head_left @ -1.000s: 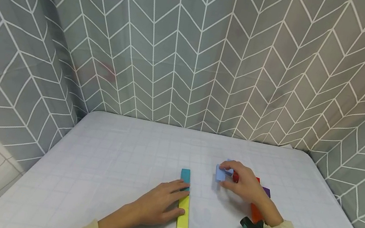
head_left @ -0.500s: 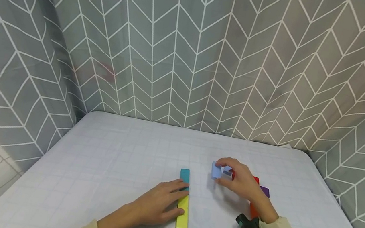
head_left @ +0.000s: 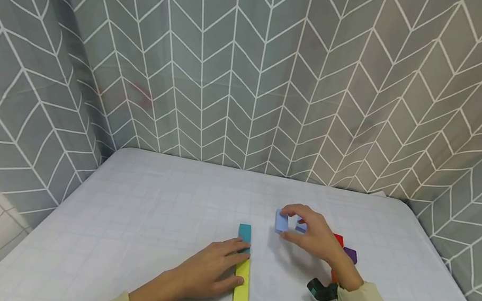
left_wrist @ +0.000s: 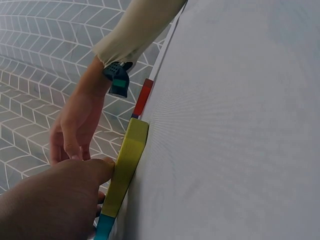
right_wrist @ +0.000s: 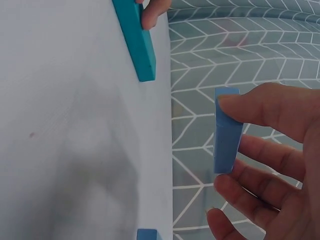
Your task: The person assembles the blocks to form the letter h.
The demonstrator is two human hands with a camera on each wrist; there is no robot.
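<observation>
My right hand (head_left: 314, 239) pinches a small light blue block (head_left: 281, 222) between thumb and fingers. In the right wrist view the held block (right_wrist: 227, 142) stands out against the curtain, off the white table. My left hand (head_left: 210, 270) rests over a yellow block (head_left: 241, 291) and a teal block (head_left: 244, 232), which lie end to end in a line. Its fingers are spread and relaxed, with the thumb on the yellow one. Parts of both blocks are hidden under the fingers.
Behind the right hand lie another light blue block (head_left: 301, 225), a red block (head_left: 339, 239) and a purple block (head_left: 350, 254). An orange block (head_left: 334, 276) is mostly hidden by the right wrist. Patterned curtains (head_left: 260, 68) stand along the white table's (head_left: 166, 191) back and sides.
My right hand has moved left and slightly away from me with the light blue block, uncovering more of the other light blue block. The left hand has stayed in place.
</observation>
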